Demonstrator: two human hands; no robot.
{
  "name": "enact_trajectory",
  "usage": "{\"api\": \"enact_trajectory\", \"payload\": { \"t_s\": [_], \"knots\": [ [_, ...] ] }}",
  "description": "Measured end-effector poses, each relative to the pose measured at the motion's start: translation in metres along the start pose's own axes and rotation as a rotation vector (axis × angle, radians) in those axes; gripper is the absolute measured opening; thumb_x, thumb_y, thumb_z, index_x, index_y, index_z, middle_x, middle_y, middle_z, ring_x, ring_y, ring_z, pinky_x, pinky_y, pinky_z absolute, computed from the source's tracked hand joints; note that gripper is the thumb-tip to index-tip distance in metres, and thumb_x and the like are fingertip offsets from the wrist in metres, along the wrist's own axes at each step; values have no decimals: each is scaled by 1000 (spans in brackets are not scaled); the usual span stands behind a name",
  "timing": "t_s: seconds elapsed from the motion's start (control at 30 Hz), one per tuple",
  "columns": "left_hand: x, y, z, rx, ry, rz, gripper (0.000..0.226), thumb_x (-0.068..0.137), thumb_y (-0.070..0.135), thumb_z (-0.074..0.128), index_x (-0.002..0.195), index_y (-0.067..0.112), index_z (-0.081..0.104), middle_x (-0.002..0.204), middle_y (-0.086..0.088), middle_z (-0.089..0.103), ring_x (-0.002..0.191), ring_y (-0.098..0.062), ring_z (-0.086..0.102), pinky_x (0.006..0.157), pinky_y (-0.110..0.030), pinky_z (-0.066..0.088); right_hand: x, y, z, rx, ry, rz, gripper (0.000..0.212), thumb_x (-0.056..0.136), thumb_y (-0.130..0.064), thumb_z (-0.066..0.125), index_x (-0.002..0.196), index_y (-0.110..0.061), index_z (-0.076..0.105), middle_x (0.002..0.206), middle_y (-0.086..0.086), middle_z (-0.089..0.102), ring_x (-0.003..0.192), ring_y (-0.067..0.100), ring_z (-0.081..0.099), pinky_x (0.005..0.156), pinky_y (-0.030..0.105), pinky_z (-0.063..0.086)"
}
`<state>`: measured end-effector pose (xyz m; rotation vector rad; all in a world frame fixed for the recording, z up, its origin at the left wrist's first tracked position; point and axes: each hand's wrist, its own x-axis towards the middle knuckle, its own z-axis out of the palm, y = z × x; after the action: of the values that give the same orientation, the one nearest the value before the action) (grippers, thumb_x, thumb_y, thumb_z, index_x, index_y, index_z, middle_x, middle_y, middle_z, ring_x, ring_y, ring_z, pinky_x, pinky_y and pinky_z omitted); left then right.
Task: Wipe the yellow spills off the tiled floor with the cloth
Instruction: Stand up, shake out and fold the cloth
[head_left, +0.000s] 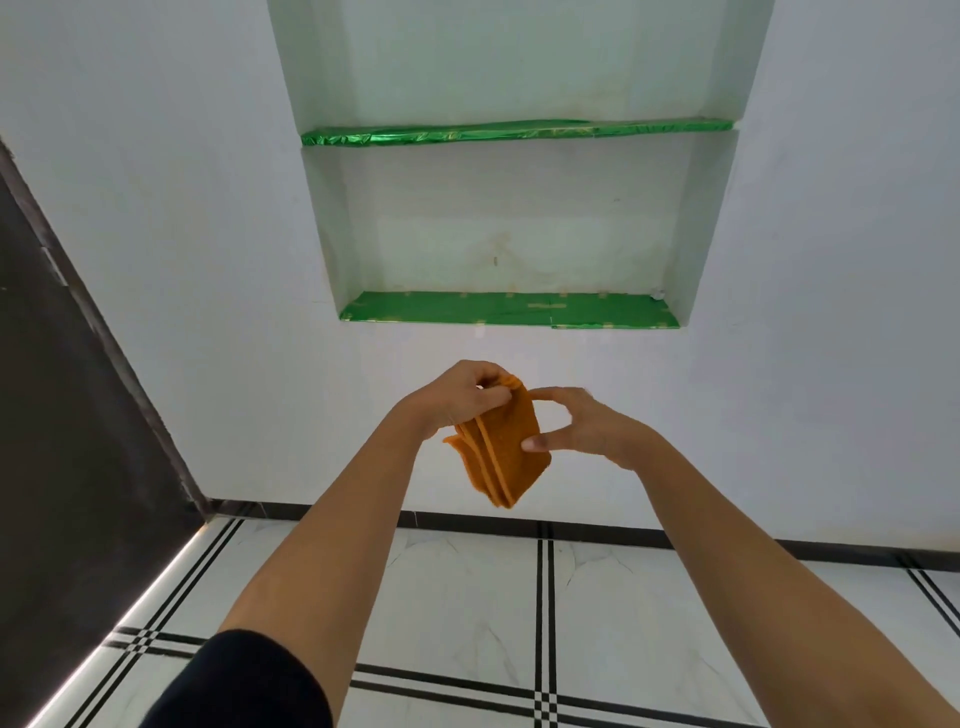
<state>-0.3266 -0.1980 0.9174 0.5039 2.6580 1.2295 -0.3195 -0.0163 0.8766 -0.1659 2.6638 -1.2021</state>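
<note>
An orange cloth (506, 447), folded into several layers, hangs in the air in front of a white wall. My left hand (460, 395) pinches its top corner. My right hand (582, 423) touches the cloth's right edge with thumb and forefinger spread around it. Below lies the white tiled floor (467, 597) with black double lines. No yellow spill shows on the floor in this view.
A recessed wall niche holds two shelves lined with green foil, the lower shelf (509, 309) and the upper shelf (514, 131). A dark door or panel (67, 415) stands at the left. A black skirting strip (571, 530) runs along the wall's base.
</note>
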Motion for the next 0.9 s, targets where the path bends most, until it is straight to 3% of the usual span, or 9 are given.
{"api": "enact_trajectory", "payload": {
  "t_s": [0.13, 0.23, 0.33, 0.47, 0.53, 0.63, 0.7, 0.83, 0.9],
  "knots": [
    [-1, -4, -2, -28, 12, 19, 23, 93, 26, 53, 114, 18, 58, 110, 0, 57, 100, -21, 55, 83, -31, 47, -2, -2, 11, 214, -104, 1, 57, 78, -33, 73, 127, -18, 49, 131, 2, 54, 120, 27, 51, 99, 43, 44],
    [0, -20, 3, -124, 152, 5, 31, 90, 28, 59, 119, 21, 56, 115, 0, 57, 102, -17, 54, 80, -28, 46, -9, 5, 14, 319, -37, 92, 45, 80, -31, 71, 118, -22, 50, 119, 1, 56, 107, 25, 54, 86, 39, 47],
    [1, -36, 25, -251, 190, -22, 31, 91, 34, 54, 119, 22, 55, 117, -1, 59, 102, -16, 57, 83, -29, 46, -23, 27, 14, 499, 37, 215, 47, 81, -29, 71, 121, -22, 48, 122, 4, 56, 108, 27, 54, 87, 44, 48],
    [9, -33, 87, -425, 52, -124, 34, 94, 42, 45, 119, 20, 53, 116, -2, 61, 95, -14, 60, 79, -30, 48, -61, 72, 2, 794, 200, 374, 51, 79, -23, 72, 125, -17, 49, 123, 9, 57, 109, 31, 56, 90, 50, 49],
    [16, -15, 129, -477, -49, -157, 40, 95, 45, 43, 123, 18, 53, 116, -2, 61, 96, -17, 61, 81, -33, 49, -94, 100, -12, 932, 293, 425, 54, 78, -18, 74, 125, -14, 49, 123, 10, 58, 108, 32, 56, 84, 48, 52],
    [16, 32, 199, -523, -225, -168, 42, 96, 47, 38, 124, 19, 53, 117, -2, 60, 102, -23, 61, 90, -39, 48, -157, 144, -36, 1006, 448, 479, 52, 78, -11, 73, 124, -12, 49, 121, 12, 57, 108, 34, 56, 79, 46, 54],
    [12, 70, 249, -540, -353, -152, 44, 96, 48, 34, 124, 20, 53, 118, -3, 59, 103, -24, 60, 89, -39, 48, -204, 177, -54, 1043, 575, 505, 52, 77, -7, 72, 125, -9, 50, 119, 15, 58, 106, 35, 57, 81, 47, 54],
    [-6, 150, 357, -538, -533, -138, 43, 98, 46, 30, 123, 19, 52, 117, -3, 59, 100, -24, 61, 89, -41, 48, -306, 243, -89, 1110, 815, 567, 44, 79, 1, 66, 122, -3, 55, 107, 19, 64, 93, 34, 64, 66, 42, 55],
    [-22, 193, 417, -522, -624, -116, 40, 98, 45, 31, 119, 20, 53, 117, -4, 60, 99, -24, 61, 88, -42, 48, -361, 276, -108, 1145, 939, 599, 44, 79, 2, 65, 122, -3, 55, 104, 19, 64, 93, 34, 64, 65, 42, 55]
  ]
}}
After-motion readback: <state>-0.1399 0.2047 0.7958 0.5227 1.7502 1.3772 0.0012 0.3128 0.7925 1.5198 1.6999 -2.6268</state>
